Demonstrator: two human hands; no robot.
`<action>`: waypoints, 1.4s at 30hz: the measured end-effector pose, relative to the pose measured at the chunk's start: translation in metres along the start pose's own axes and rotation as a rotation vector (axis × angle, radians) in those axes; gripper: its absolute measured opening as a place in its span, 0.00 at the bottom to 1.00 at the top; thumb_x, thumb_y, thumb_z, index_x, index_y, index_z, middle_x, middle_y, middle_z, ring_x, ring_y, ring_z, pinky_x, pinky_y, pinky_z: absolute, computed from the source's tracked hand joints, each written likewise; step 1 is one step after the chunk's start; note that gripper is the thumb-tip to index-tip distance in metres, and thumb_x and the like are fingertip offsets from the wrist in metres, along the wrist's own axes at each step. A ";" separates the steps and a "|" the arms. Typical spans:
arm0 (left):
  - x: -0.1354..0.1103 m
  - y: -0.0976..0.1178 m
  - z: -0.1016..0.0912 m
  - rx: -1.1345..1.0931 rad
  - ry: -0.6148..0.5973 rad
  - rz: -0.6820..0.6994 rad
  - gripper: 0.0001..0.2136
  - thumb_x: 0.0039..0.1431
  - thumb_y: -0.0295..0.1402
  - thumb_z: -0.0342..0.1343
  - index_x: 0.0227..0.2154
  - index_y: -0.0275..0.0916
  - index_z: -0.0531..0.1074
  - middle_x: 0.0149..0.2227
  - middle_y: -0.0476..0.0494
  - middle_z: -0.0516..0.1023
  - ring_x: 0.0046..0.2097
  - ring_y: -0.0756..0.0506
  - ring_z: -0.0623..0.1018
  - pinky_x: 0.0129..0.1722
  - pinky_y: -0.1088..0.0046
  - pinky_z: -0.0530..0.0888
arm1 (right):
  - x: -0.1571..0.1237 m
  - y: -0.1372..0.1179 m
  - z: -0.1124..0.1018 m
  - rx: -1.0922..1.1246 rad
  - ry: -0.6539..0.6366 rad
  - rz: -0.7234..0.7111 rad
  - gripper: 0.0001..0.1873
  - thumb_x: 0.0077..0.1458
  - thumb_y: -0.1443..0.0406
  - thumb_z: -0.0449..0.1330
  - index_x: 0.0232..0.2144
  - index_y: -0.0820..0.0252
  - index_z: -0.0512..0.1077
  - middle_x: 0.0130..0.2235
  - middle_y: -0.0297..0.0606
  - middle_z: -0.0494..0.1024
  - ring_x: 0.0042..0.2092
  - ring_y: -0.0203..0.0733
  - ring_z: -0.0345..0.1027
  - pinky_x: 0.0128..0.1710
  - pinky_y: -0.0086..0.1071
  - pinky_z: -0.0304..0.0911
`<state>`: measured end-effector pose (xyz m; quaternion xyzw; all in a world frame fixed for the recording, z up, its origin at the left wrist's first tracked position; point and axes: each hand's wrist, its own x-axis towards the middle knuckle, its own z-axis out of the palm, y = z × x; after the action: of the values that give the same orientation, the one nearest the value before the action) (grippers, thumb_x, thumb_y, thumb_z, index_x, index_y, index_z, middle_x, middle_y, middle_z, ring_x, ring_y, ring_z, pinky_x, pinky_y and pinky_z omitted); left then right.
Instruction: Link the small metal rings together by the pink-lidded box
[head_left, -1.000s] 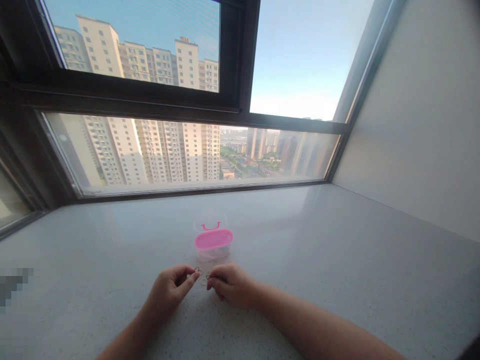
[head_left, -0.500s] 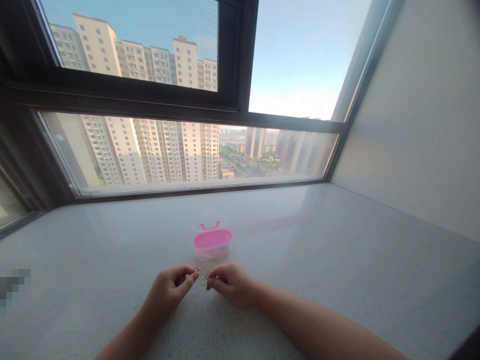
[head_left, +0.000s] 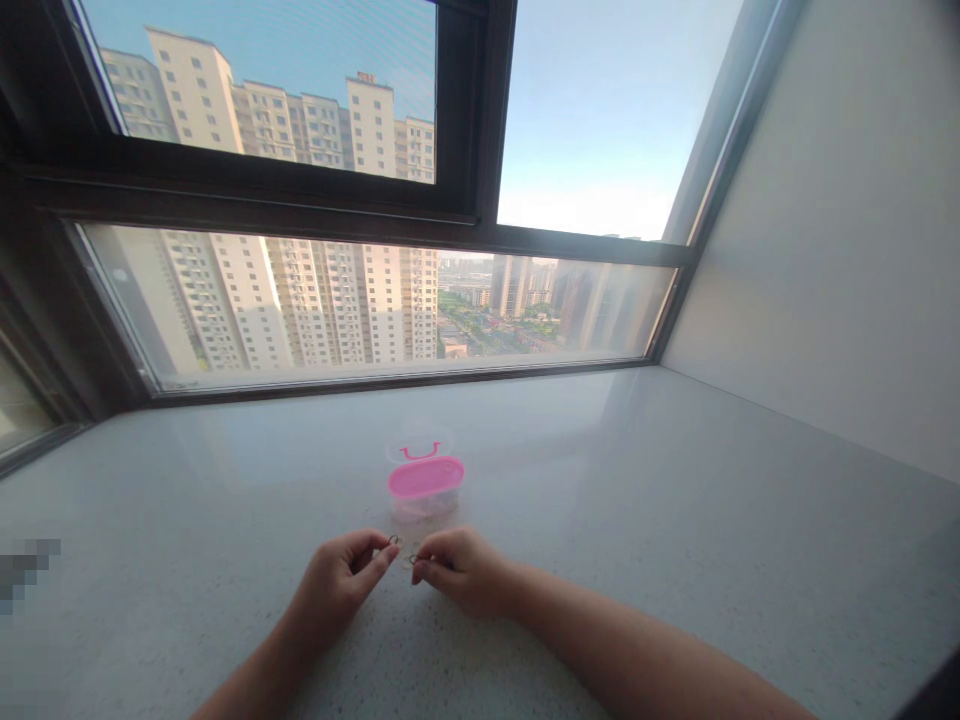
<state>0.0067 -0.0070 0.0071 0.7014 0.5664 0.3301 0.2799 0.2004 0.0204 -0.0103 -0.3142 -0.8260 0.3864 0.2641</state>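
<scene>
My left hand (head_left: pixel 349 570) is closed in a pinch on a small dark ring (head_left: pixel 394 540), which pokes out past the thumb and forefinger. Just across from it, my right hand (head_left: pixel 461 570) pinches another small dark ring (head_left: pixel 412 560) at its fingertips. The two rings are close together but appear apart; their exact kind is too small to make out. A few tiny pale bits seem to lie on the counter between the fingertips. Right beyond the hands stands a clear plastic box (head_left: pixel 427 503) with a pink rim and a pink insert (head_left: pixel 426 478).
The box's clear lid with a pink handle (head_left: pixel 420 452) is raised at the back. Everything rests on a pale speckled sill (head_left: pixel 637 500). A dark-framed window (head_left: pixel 375 385) bounds the far side, and a white wall (head_left: pixel 840 250) rises at right.
Both hands stay nearly in place. The ring in my right fingertips has dipped very slightly; the box has not moved.
</scene>
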 end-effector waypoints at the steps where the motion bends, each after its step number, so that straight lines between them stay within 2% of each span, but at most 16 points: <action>1: 0.000 0.000 0.000 0.000 -0.001 -0.001 0.16 0.51 0.43 0.50 0.23 0.35 0.73 0.17 0.56 0.50 0.21 0.52 0.54 0.20 0.79 0.52 | 0.000 0.000 0.000 -0.001 0.001 -0.002 0.12 0.54 0.64 0.52 0.30 0.66 0.74 0.17 0.27 0.57 0.20 0.28 0.46 0.19 0.23 0.43; 20: -0.001 -0.001 -0.001 -0.024 -0.025 0.007 0.17 0.52 0.43 0.49 0.25 0.34 0.73 0.17 0.55 0.52 0.22 0.52 0.56 0.21 0.79 0.54 | 0.000 0.001 0.001 0.009 0.012 -0.031 0.11 0.52 0.66 0.53 0.29 0.66 0.74 0.17 0.27 0.58 0.20 0.27 0.48 0.19 0.22 0.44; 27: -0.001 -0.003 0.001 -0.103 -0.042 -0.024 0.16 0.52 0.43 0.50 0.26 0.34 0.73 0.15 0.55 0.57 0.20 0.52 0.61 0.20 0.79 0.58 | 0.001 0.002 0.002 0.030 0.031 -0.030 0.11 0.53 0.65 0.53 0.28 0.66 0.74 0.17 0.27 0.57 0.20 0.27 0.48 0.19 0.22 0.44; 34: -0.001 -0.004 0.002 -0.121 -0.056 -0.015 0.15 0.53 0.42 0.50 0.26 0.34 0.72 0.16 0.54 0.60 0.21 0.51 0.64 0.21 0.79 0.60 | 0.000 0.002 0.003 0.163 -0.015 0.059 0.12 0.54 0.64 0.50 0.31 0.66 0.72 0.16 0.27 0.60 0.17 0.28 0.55 0.16 0.20 0.50; 42: -0.003 -0.002 0.001 -0.109 -0.041 0.030 0.14 0.53 0.41 0.50 0.26 0.35 0.73 0.18 0.53 0.62 0.23 0.51 0.63 0.23 0.80 0.61 | 0.001 0.003 0.004 0.160 0.031 0.029 0.11 0.53 0.66 0.51 0.29 0.66 0.72 0.15 0.27 0.61 0.16 0.27 0.55 0.16 0.20 0.51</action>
<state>0.0059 -0.0090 0.0041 0.7000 0.5313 0.3501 0.3243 0.1982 0.0208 -0.0142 -0.3099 -0.7838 0.4499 0.2954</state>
